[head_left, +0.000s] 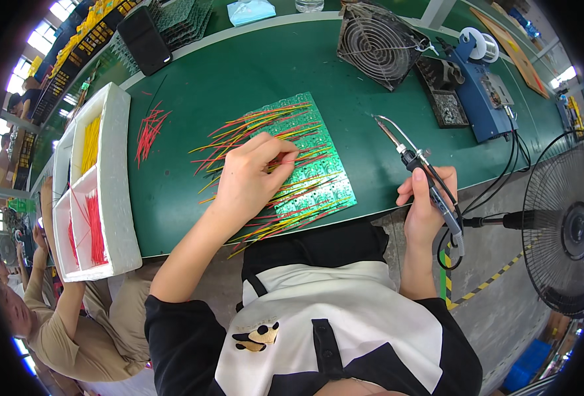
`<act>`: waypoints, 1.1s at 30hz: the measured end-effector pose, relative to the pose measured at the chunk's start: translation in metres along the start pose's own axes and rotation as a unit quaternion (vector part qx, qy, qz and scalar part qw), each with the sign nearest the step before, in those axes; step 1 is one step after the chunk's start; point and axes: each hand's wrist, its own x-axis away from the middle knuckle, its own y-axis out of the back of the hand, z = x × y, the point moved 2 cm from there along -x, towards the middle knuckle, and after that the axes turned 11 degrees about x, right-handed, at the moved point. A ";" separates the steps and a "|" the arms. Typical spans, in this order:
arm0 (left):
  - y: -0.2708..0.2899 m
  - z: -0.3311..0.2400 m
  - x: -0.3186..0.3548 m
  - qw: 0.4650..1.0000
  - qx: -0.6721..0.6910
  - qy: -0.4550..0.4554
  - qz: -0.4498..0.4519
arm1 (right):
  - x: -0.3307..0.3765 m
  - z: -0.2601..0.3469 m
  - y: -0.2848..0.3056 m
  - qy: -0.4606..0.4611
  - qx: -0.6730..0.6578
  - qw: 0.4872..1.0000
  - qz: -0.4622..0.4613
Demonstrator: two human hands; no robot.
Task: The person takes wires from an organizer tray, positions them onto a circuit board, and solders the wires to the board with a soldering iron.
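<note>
A green circuit board panel point(335, 181) lies on the table, with many red, yellow and black wires point(229, 135) across it and sticking out past its left edge. Over the panel, my left hand point(256, 168) is closed, thumb and forefinger pinched together near a red wire; the fingertips partly hide what they hold. To the right of the panel, my right hand point(430, 201) grips a soldering iron point(430, 181) by its dark handle. Its metal tip and a thin curved solder feed tube point up and left, apart from the board.
A white foam box point(124, 198) of sorted wires stands at the left, near loose red wires point(151, 134). Along the back are a black phone point(143, 41), a small fan point(379, 43) and a blue soldering station point(483, 92). A pedestal fan point(562, 224) stands right; a co-worker point(74, 330) sits left.
</note>
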 end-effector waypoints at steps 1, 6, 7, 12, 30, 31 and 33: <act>0.000 0.000 0.000 1.000 -0.002 0.005 0.001 | 0.000 0.000 0.000 -0.001 0.002 1.000 0.003; 0.002 -0.002 0.000 0.999 -0.009 0.031 0.030 | 0.002 0.001 0.000 -0.004 0.012 1.000 0.013; 0.001 -0.002 0.001 0.999 -0.005 0.028 0.028 | 0.001 0.001 0.000 -0.002 0.014 1.000 0.014; 0.002 -0.001 0.000 0.999 -0.013 0.024 0.028 | 0.007 0.007 -0.002 -0.028 -0.027 0.998 0.048; 0.000 0.003 0.002 1.000 -0.014 0.015 0.007 | 0.025 0.011 -0.017 -0.053 -0.007 0.994 0.099; 0.000 0.003 0.002 1.000 -0.014 0.014 0.006 | 0.025 0.010 -0.016 -0.065 -0.021 0.991 0.113; 0.000 0.003 0.002 1.000 -0.013 0.013 0.005 | 0.026 0.009 -0.015 -0.077 -0.035 0.988 0.126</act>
